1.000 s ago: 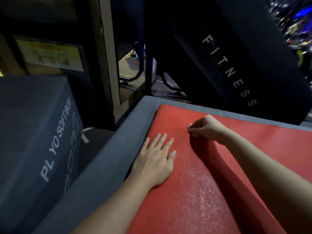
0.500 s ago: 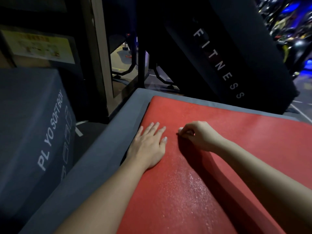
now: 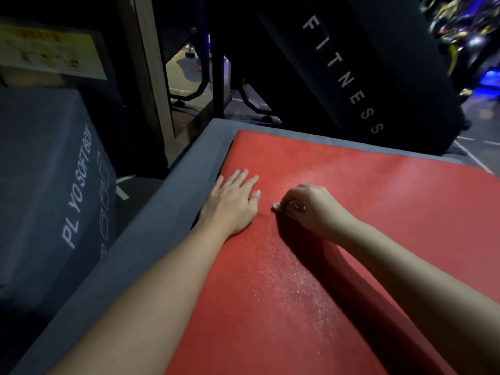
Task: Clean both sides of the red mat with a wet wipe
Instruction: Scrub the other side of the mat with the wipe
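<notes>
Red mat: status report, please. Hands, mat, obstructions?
Left hand flat on mat. Right hand pinches pale scrap, likely wipe. Mat flat on grey box, wet sheen. No obstruction seen.

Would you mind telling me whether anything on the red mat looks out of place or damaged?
Nothing stands out: the red mat lies flat on the grey box, with only a wet sheen on its near part.

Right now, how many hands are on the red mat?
2. The left hand lies flat by the left edge of the red mat; the right hand rests beside it, fingers curled.
</notes>
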Available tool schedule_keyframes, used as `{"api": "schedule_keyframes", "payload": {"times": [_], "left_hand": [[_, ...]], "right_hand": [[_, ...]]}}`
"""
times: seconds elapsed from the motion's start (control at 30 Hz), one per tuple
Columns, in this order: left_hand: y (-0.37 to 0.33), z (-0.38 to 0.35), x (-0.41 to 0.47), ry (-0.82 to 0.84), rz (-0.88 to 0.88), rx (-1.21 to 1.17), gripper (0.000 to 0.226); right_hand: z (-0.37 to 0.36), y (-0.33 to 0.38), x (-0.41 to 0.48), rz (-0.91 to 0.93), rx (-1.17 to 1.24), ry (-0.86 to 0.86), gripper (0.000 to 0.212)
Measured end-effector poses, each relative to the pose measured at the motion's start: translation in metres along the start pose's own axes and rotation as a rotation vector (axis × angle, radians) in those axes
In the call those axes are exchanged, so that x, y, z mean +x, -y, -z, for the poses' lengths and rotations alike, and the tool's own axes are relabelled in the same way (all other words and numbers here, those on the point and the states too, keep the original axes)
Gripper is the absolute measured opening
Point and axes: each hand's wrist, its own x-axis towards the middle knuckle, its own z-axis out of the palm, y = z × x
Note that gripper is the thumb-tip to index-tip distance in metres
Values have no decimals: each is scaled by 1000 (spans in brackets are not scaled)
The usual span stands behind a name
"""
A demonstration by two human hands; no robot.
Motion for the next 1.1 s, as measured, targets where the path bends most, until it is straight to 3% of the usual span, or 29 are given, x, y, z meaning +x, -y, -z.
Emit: {"api": "schedule_keyframes", "payload": {"times": [0.27, 0.47, 0.67, 0.77, 0.87, 1.0, 1.1], "left_hand": [[-3, 3, -2, -7, 5, -7, 56], [-23, 34, -41, -184, -40, 37, 44], [-26, 57, -119, -10, 174, -1, 54], [-24, 54, -154, 76, 224, 53, 57], [-24, 53, -179, 52, 301, 27, 59], [-28, 56, -205, -27, 338, 74, 58], [-28, 52, -218, -52, 331, 45, 56]], "right_hand": [[3, 34, -62, 116, 60, 31, 12], [5, 41, -62, 69, 28, -10, 24], [0, 32, -83, -156, 114, -171, 23], [11, 47, -110, -71, 103, -14, 23], [16, 63, -125, -5, 139, 151, 23], [18, 48, -123, -196, 184, -38, 8], [15, 55, -139, -144, 145, -17, 7]]}}
